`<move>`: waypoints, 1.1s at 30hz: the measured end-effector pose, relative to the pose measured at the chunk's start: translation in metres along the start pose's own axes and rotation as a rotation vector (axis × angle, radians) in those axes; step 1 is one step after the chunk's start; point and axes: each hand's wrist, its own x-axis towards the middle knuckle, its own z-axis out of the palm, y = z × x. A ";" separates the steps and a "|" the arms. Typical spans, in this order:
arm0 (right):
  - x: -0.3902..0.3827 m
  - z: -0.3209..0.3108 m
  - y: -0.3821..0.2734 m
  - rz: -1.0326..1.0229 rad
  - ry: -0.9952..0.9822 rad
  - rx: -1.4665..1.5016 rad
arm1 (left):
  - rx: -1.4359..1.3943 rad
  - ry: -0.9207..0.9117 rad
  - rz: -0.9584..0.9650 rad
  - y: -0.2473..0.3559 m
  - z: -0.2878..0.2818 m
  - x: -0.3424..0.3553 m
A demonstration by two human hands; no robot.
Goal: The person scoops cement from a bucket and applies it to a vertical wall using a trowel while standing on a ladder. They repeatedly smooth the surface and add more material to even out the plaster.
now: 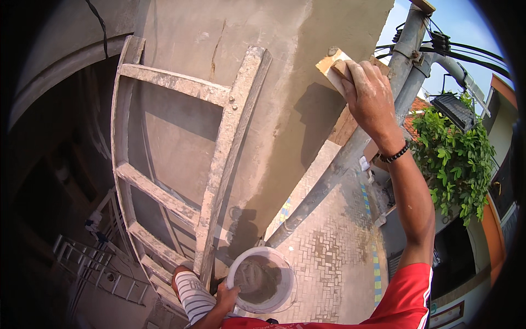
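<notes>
Raised at the upper right, my right hand [372, 101] is closed around the grip of a plastering float [333, 68], a flat, pale block smeared with mortar. The float is at the band of damp plaster [307, 60] near the wall's right edge; whether it touches the wall I cannot tell. Low in the view, my left hand [226, 299] grips the near left rim of a whitish bucket [287, 279]. Wet grey mortar [257, 279] lies inside the bucket. My left fingers are partly hidden by the rim.
A mortar-spattered wooden ladder [233, 118] leans on the wall left of the bucket. A wooden board [343, 127] runs along the wall's edge, beside a grey pole [350, 156] with cables. Far below lies a paved lane [329, 247]; a dark opening [55, 148] is at left.
</notes>
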 end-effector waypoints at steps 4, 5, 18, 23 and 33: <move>0.037 0.009 0.058 0.057 0.054 -0.149 | 0.062 -0.009 0.110 -0.005 -0.001 0.005; 0.031 0.022 0.044 0.056 0.015 -0.141 | 0.098 0.004 0.130 -0.007 -0.003 0.007; -0.240 0.057 -0.135 0.251 -0.634 0.700 | 0.411 0.237 0.313 0.085 0.000 -0.010; -0.249 -0.025 -0.106 1.050 -0.753 1.363 | 0.211 0.157 0.598 0.080 -0.006 0.008; -0.327 -0.031 -0.217 0.809 -1.092 1.176 | -0.221 -0.051 0.124 0.114 -0.001 0.003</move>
